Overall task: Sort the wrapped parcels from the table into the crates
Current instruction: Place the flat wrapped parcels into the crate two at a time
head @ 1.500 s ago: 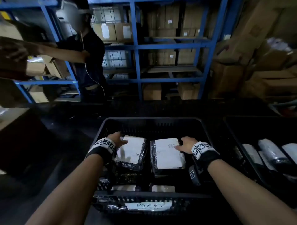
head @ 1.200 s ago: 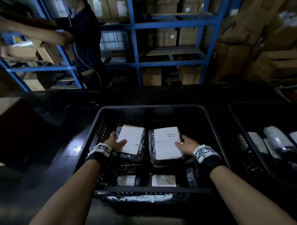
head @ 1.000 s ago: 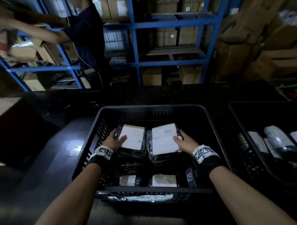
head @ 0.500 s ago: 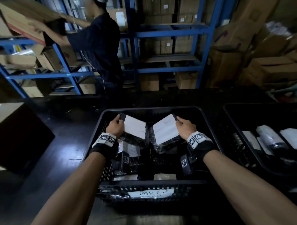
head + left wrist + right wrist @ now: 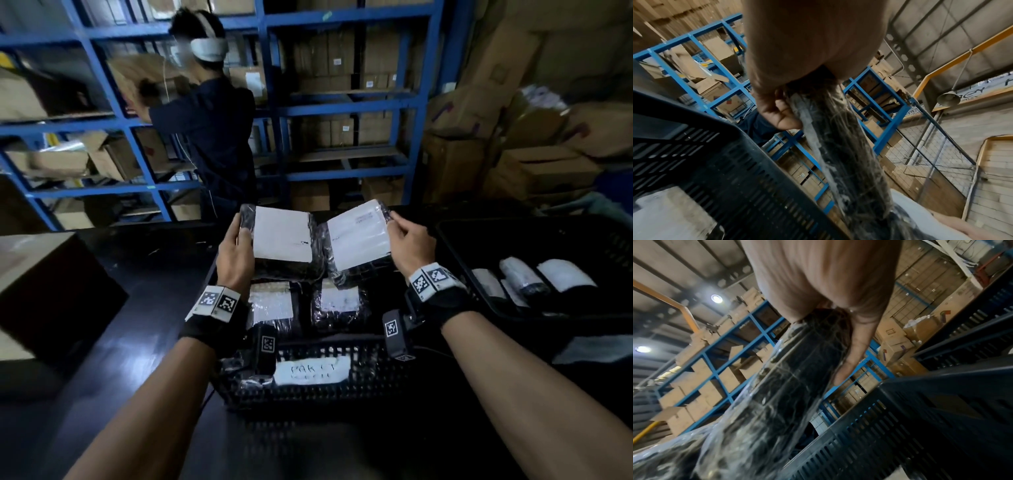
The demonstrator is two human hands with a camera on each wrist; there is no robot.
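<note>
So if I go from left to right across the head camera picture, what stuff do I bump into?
Left hand → the parcel it holds → the parcel in the right hand → right hand → right-side crate with rolled parcels.

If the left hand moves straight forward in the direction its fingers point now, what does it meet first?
Probably nothing near. The left hand, gripping a wrapped parcel, points up and away over the crate. The person at the blue shelves stands in that line, though depth is unclear.
</note>
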